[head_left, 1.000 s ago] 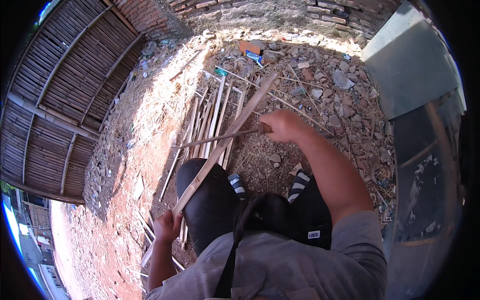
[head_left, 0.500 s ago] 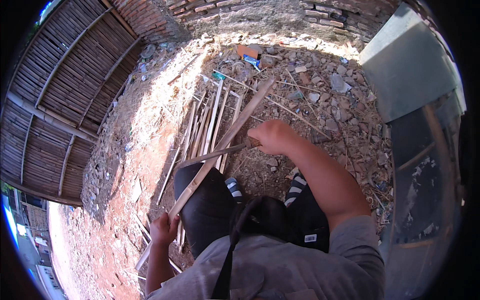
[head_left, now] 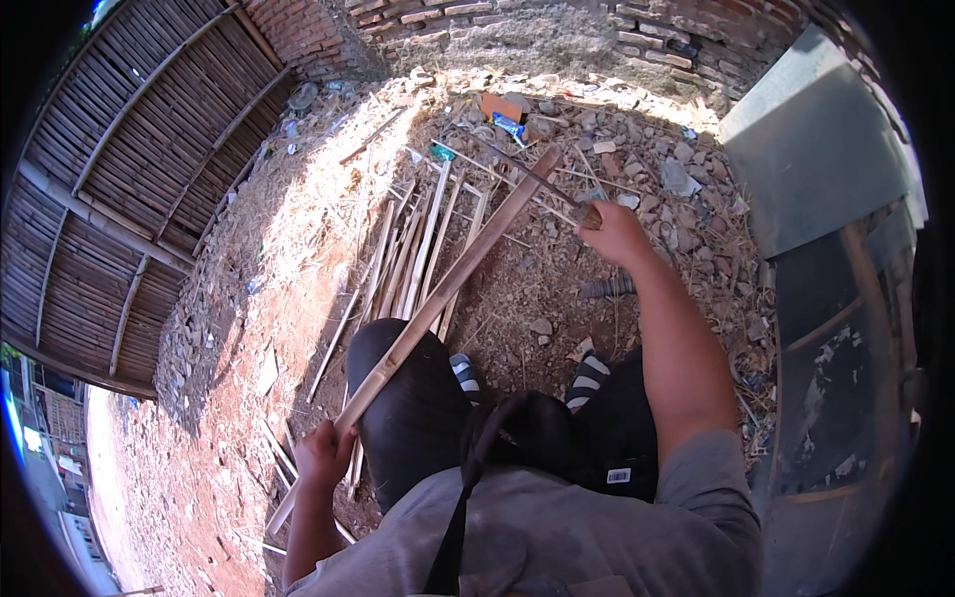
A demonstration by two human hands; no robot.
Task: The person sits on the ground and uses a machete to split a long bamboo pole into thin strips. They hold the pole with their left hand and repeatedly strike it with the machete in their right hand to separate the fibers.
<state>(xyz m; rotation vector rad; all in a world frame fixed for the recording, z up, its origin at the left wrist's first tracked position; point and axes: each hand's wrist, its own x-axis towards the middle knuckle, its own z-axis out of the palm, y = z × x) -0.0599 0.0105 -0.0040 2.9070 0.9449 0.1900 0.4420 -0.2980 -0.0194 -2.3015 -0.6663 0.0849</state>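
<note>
A long split bamboo strip (head_left: 453, 284) slants across my left thigh, its far end over the rubble. My left hand (head_left: 325, 456) is closed round its near part, beside my left knee. My right hand (head_left: 612, 236) grips the wooden handle of a machete (head_left: 527, 171), out to the right of the strip's far end. The dark, narrow blade points to the far left and crosses the strip near its tip in the picture; whether they touch I cannot tell. Under the strip several thinner bamboo slats (head_left: 423, 234) lie in a loose bundle on the ground.
A woven bamboo panel (head_left: 149, 149) stands on the left. Brick wall (head_left: 458, 40) closes the far side. Grey sheets (head_left: 811, 149) lean on the right. Stones and litter, with a blue wrapper (head_left: 508, 125), cover the ground ahead. My sandalled feet (head_left: 587, 378) are close below.
My right hand has swung the machete away from me and to the right, from the strip's middle by my knee to its far end. My left hand keeps its hold on the strip.
</note>
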